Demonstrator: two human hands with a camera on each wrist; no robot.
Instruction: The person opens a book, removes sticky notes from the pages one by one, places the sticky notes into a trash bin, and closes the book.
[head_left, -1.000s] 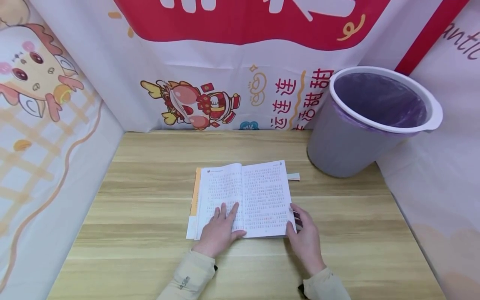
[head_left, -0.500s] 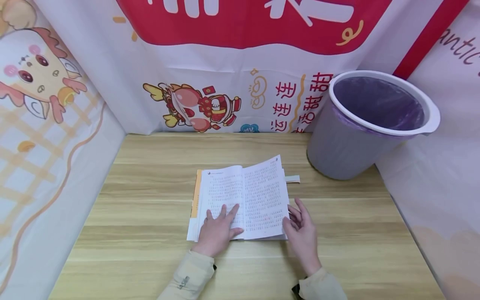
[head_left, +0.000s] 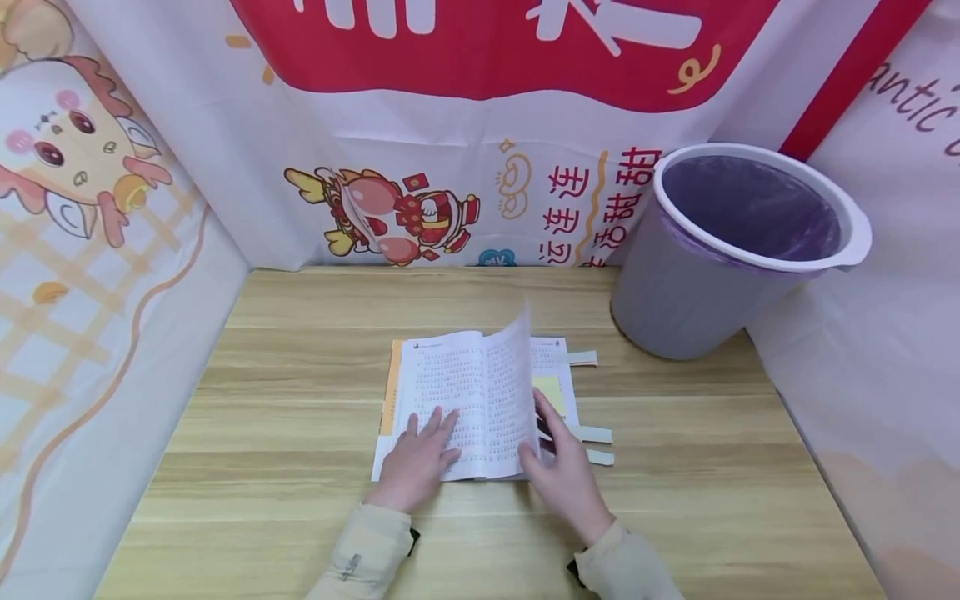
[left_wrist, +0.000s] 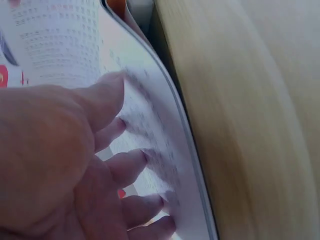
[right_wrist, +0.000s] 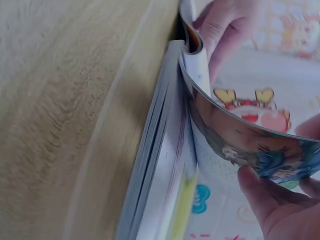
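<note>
An open book [head_left: 442, 375] with printed text lies on the wooden table. My left hand [head_left: 412, 462] rests on its left page with the fingers spread; in the left wrist view, the fingertips [left_wrist: 131, 162] press on the paper. My right hand [head_left: 562, 471] pinches the outer edge of a right-hand page [head_left: 512, 400], which stands raised and curved. A coloured picture [right_wrist: 235, 132] shows on the back of that page in the right wrist view. Beneath it, a yellow sticky note [head_left: 552, 392] and pale paper tabs [head_left: 596, 434] at the right edge are exposed.
A grey bin [head_left: 675, 283] lined with a purple bag stands at the back right of the table [head_left: 300, 375]. Printed cloth [head_left: 435, 117] hangs behind the table and along both sides. An orange cover flap [head_left: 392, 387] sticks out at the book's left edge.
My right hand has moved left, lifting the page from nearly flat to upright. The sticky note and lower tabs have come into view. My left hand has slid slightly left on its page.
</note>
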